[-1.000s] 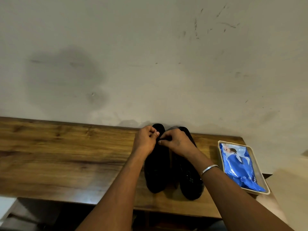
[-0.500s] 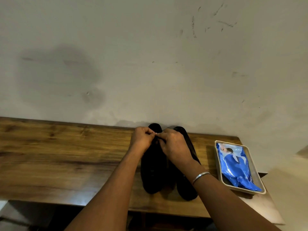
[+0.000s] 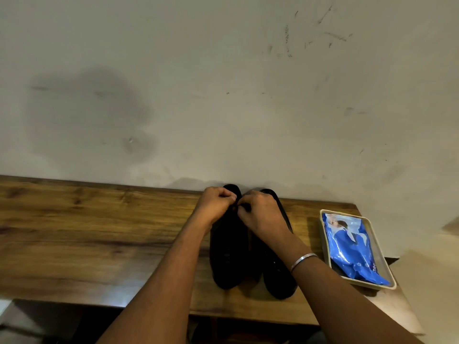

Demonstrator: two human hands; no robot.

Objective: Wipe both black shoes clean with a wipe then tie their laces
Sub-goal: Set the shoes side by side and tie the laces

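Two black shoes stand side by side on the wooden table (image 3: 87, 244), close to the wall. Over the far part of the left shoe (image 3: 228, 259), my left hand (image 3: 214, 204) and my right hand (image 3: 260, 214) meet with curled fingers and pinch its black lace between the fingertips. The lace itself is barely visible against the dark shoe. My right forearm crosses the right shoe (image 3: 278, 276) and hides much of it.
At the table's right end a shallow cream tray (image 3: 387, 285) holds a blue pack of wipes (image 3: 352, 249). A stained wall rises directly behind the table. The table's front edge runs below the shoes.
My hands have drawn closer together over the left shoe, the fingertips now nearly touching. The view has shifted slightly; the shoes and tray have stayed in place.
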